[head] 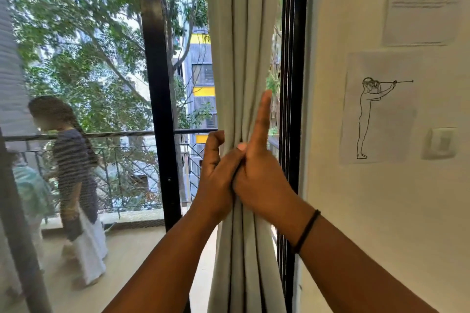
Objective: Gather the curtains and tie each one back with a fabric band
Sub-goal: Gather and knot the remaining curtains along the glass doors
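Pale grey curtain (pixel 241 58), hanging upright, bunched into narrow vertical pleats, beside black door frame (pixel 290 84)

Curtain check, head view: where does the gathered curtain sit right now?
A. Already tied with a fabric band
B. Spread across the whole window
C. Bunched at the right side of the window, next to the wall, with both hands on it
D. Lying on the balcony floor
C: the curtain hangs in tight folds beside the wall, squeezed between the left hand and the right hand; no band shows on it.
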